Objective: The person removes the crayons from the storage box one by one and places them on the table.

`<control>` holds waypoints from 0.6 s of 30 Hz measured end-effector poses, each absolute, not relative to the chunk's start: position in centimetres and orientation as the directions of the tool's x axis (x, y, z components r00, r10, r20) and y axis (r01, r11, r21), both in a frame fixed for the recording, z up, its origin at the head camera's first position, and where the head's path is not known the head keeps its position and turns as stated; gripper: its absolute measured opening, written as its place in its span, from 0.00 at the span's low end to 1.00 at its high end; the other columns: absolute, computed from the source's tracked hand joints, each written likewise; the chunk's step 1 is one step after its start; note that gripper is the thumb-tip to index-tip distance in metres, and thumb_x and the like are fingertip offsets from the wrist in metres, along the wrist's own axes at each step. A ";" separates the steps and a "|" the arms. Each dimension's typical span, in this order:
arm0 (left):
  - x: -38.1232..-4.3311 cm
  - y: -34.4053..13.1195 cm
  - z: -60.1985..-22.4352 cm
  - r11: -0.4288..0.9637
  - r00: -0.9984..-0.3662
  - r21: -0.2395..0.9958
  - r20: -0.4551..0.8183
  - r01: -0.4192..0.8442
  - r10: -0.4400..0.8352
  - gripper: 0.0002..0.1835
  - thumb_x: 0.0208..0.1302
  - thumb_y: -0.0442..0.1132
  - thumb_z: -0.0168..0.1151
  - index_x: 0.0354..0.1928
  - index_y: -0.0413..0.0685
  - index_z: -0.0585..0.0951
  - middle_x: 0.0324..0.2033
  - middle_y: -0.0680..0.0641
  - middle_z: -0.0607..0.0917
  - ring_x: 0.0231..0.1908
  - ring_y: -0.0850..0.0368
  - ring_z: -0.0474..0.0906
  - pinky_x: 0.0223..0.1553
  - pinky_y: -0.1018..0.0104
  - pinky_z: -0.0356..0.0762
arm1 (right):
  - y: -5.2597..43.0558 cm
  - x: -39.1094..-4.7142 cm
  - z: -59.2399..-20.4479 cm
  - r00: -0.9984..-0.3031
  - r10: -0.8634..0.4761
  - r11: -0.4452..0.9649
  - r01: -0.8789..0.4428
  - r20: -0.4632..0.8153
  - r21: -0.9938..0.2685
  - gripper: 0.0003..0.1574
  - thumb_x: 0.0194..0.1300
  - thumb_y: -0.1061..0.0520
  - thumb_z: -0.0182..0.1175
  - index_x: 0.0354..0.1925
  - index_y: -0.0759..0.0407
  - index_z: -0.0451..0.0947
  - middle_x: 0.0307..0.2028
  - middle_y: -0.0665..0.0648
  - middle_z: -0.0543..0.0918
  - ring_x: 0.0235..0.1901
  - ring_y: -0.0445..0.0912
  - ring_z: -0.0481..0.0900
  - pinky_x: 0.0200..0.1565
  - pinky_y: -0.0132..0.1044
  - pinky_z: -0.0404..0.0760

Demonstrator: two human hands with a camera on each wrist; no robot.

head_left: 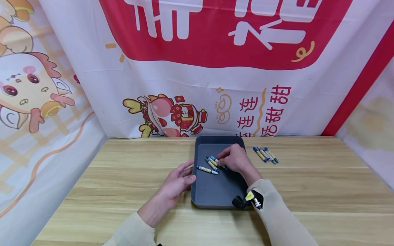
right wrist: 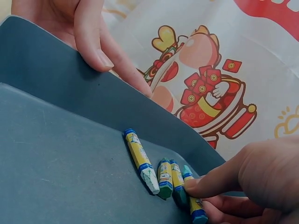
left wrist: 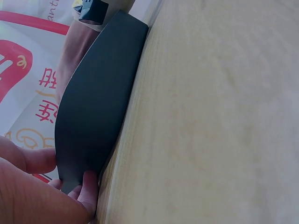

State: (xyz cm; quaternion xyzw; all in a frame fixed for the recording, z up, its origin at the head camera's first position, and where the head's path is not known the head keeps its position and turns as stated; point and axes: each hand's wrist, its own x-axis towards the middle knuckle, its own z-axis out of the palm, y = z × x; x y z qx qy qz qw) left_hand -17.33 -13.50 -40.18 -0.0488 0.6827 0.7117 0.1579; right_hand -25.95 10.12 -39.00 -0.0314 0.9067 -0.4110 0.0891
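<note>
A dark grey tray (head_left: 212,200) lies on the table, its long side pointing away from me. My left hand (head_left: 173,186) holds its left wall, the thumb at the rim and fingers along the outside, as the left wrist view also shows. Inside, my right hand (head_left: 235,159) pinches a crayon (right wrist: 198,215) with a light blue tip between thumb and fingers. Beside it lie a dark green crayon (right wrist: 177,182) and a green one (right wrist: 165,179), close together. A pale-tipped crayon (right wrist: 140,158) rests slantwise nearer the left wall.
To the right of the tray, several crayons (head_left: 265,154) lie side by side on the wooden table (head_left: 138,171). Behind the table hangs a white cloth (head_left: 197,77) with red and cartoon prints. A small camera (head_left: 246,201) sits on my right wrist, above the tray's near right corner.
</note>
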 end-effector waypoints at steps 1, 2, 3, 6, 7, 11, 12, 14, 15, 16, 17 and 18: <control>-17.3 -13.5 -40.2 -0.018 -0.945 0.956 -0.286 -0.292 0.158 0.34 0.77 0.30 0.57 0.81 0.52 0.66 0.78 0.34 0.69 0.70 0.38 0.77 0.73 0.41 0.73 | 10.2 -26.0 -39.0 -0.983 -0.134 0.659 0.009 -0.129 -0.752 0.10 0.66 0.60 0.74 0.46 0.55 0.93 0.47 0.57 0.91 0.47 0.51 0.82 0.48 0.42 0.82; -17.3 -13.5 -40.2 -0.017 -0.945 0.956 -0.286 -0.293 0.158 0.34 0.77 0.30 0.57 0.81 0.53 0.66 0.78 0.34 0.69 0.70 0.38 0.77 0.73 0.41 0.73 | 10.2 -26.0 -39.0 -0.983 -0.136 0.658 0.002 -0.121 -0.753 0.10 0.66 0.60 0.73 0.46 0.55 0.93 0.47 0.58 0.91 0.47 0.51 0.82 0.48 0.42 0.81; -17.3 -13.5 -40.1 -0.017 -0.944 0.955 -0.289 -0.295 0.157 0.34 0.77 0.30 0.57 0.81 0.53 0.66 0.78 0.34 0.69 0.70 0.38 0.77 0.73 0.41 0.73 | 10.2 -26.0 -39.1 -0.984 -0.138 0.657 -0.004 -0.115 -0.754 0.10 0.67 0.60 0.73 0.47 0.55 0.93 0.47 0.58 0.91 0.46 0.51 0.82 0.47 0.42 0.81; -17.3 -13.5 -40.1 -0.016 -0.944 0.955 -0.290 -0.296 0.156 0.33 0.77 0.30 0.57 0.81 0.53 0.66 0.78 0.34 0.70 0.70 0.38 0.77 0.73 0.41 0.73 | 10.3 -26.0 -39.0 -0.985 -0.148 0.651 -0.028 -0.090 -0.759 0.10 0.68 0.60 0.71 0.47 0.56 0.92 0.46 0.58 0.91 0.44 0.50 0.82 0.46 0.40 0.81; -17.3 -13.5 -40.1 -0.017 -0.944 0.955 -0.289 -0.295 0.156 0.34 0.77 0.30 0.57 0.81 0.53 0.66 0.77 0.34 0.70 0.70 0.38 0.77 0.73 0.42 0.73 | 10.3 -25.9 -39.0 -0.985 -0.152 0.648 -0.037 -0.081 -0.761 0.10 0.68 0.61 0.71 0.47 0.57 0.92 0.45 0.58 0.91 0.44 0.50 0.82 0.45 0.40 0.81; -17.3 -13.5 -40.1 -0.021 -0.946 0.957 -0.282 -0.289 0.159 0.34 0.77 0.29 0.57 0.81 0.52 0.66 0.77 0.34 0.70 0.70 0.38 0.77 0.73 0.42 0.73 | 10.4 -26.0 -38.8 -0.987 -0.150 0.630 -0.057 -0.050 -0.774 0.10 0.69 0.61 0.70 0.47 0.58 0.92 0.45 0.59 0.90 0.42 0.50 0.82 0.42 0.37 0.79; -17.3 -13.5 -40.1 -0.022 -0.946 0.957 -0.282 -0.289 0.159 0.34 0.77 0.29 0.57 0.81 0.52 0.66 0.77 0.34 0.70 0.70 0.38 0.77 0.73 0.42 0.73 | 10.4 -26.0 -38.8 -0.988 -0.149 0.629 -0.062 -0.042 -0.775 0.10 0.69 0.61 0.70 0.47 0.58 0.92 0.45 0.59 0.90 0.42 0.50 0.82 0.42 0.37 0.79; -17.3 -13.5 -40.1 -0.021 -0.946 0.957 -0.282 -0.289 0.161 0.34 0.77 0.29 0.57 0.81 0.52 0.65 0.78 0.34 0.70 0.70 0.38 0.77 0.73 0.41 0.72 | 10.4 -26.0 -38.7 -0.989 -0.145 0.626 -0.064 -0.036 -0.777 0.10 0.69 0.61 0.70 0.47 0.58 0.92 0.45 0.59 0.90 0.42 0.49 0.82 0.42 0.36 0.79; -17.3 -13.5 -40.1 -0.021 -0.946 0.957 -0.282 -0.289 0.162 0.34 0.77 0.30 0.57 0.81 0.53 0.65 0.78 0.34 0.69 0.70 0.38 0.77 0.73 0.41 0.72 | 10.4 -26.0 -38.7 -0.989 -0.146 0.628 -0.065 -0.035 -0.775 0.10 0.69 0.60 0.70 0.48 0.57 0.92 0.45 0.59 0.90 0.42 0.49 0.82 0.42 0.36 0.79; -17.3 -13.5 -40.1 -0.021 -0.945 0.957 -0.283 -0.290 0.163 0.34 0.77 0.30 0.57 0.81 0.53 0.65 0.78 0.34 0.69 0.71 0.38 0.77 0.73 0.41 0.72 | 10.4 -26.0 -38.7 -0.989 -0.147 0.629 -0.065 -0.036 -0.775 0.10 0.69 0.60 0.70 0.48 0.57 0.92 0.46 0.58 0.90 0.43 0.49 0.81 0.42 0.36 0.79; -17.3 -13.5 -40.0 -0.020 -0.945 0.957 -0.283 -0.290 0.163 0.34 0.77 0.30 0.57 0.81 0.53 0.65 0.78 0.34 0.69 0.71 0.38 0.77 0.73 0.41 0.72 | 10.4 -26.0 -38.8 -0.988 -0.148 0.628 -0.064 -0.039 -0.776 0.10 0.70 0.60 0.70 0.48 0.57 0.92 0.46 0.58 0.90 0.43 0.49 0.81 0.43 0.37 0.79; -17.3 -13.5 -40.0 -0.020 -0.945 0.956 -0.284 -0.291 0.164 0.34 0.77 0.30 0.57 0.81 0.53 0.65 0.78 0.34 0.69 0.71 0.38 0.77 0.73 0.41 0.72 | 10.5 -26.0 -38.8 -0.988 -0.150 0.628 -0.063 -0.042 -0.776 0.10 0.70 0.60 0.69 0.48 0.57 0.92 0.46 0.58 0.90 0.43 0.49 0.81 0.43 0.37 0.79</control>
